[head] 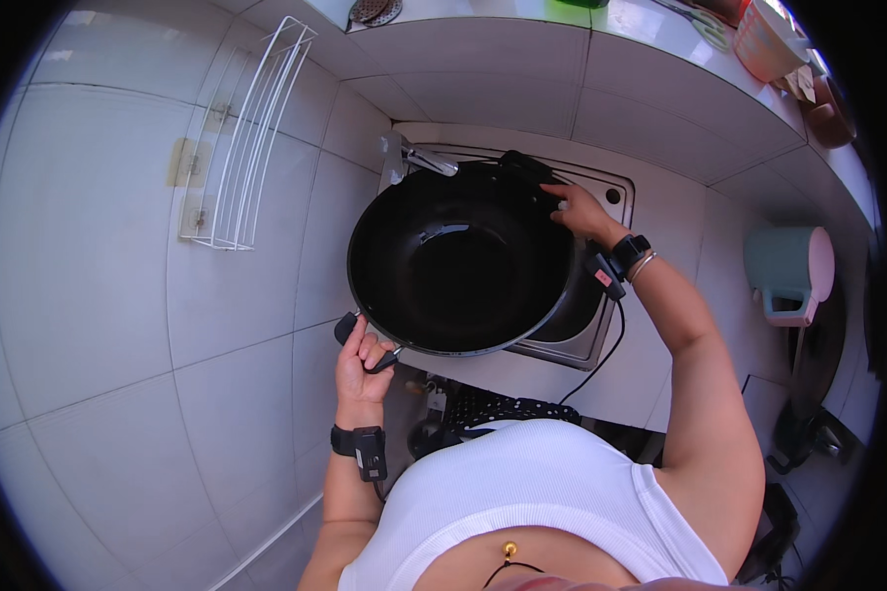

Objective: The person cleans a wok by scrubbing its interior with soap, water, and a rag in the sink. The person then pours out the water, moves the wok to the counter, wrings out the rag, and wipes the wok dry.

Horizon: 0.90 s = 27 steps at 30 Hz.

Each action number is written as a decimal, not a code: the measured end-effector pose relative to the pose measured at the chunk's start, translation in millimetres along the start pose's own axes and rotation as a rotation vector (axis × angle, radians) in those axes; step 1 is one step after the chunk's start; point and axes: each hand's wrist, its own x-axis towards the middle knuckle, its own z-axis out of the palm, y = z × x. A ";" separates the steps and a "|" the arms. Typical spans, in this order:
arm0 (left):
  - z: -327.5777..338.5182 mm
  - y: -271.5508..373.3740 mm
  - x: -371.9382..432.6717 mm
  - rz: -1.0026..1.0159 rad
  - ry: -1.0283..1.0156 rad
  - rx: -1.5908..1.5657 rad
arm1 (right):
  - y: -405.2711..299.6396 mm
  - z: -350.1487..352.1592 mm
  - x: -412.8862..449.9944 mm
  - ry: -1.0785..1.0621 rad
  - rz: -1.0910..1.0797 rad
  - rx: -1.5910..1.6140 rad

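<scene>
A large black wok (462, 273) lies tilted over the stainless steel sink (599, 354), with a small bright patch of shine inside it. My left hand (366, 362) is curled around the wok's black side handle at the lower left. At the upper right, my right hand (580, 210) is on the wok's rim beside the far handle (528, 168); its thumb and fingers close over the edge. The chrome faucet (432, 159) reaches over the wok's far left rim.
A white wire rack (259, 148) hangs on the tiled wall at left. A teal and pink jug (787, 273) stands at right. Green-handled scissors (708, 29), a patterned cup (769, 41) and a brown pot (828, 114) are on the upper ledge. A black cable runs from my right wrist.
</scene>
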 end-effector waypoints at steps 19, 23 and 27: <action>-37.0 -16.1 0.6 0.009 -0.182 -0.124 | -165.2 96.4 111.4 -0.480 0.091 0.884; -41.2 -18.5 3.4 0.004 -0.209 -0.132 | -172.0 67.7 107.9 -0.425 -0.062 0.893; -45.8 -14.8 4.7 0.024 -0.229 -0.164 | -160.9 39.0 68.9 -0.363 0.113 0.524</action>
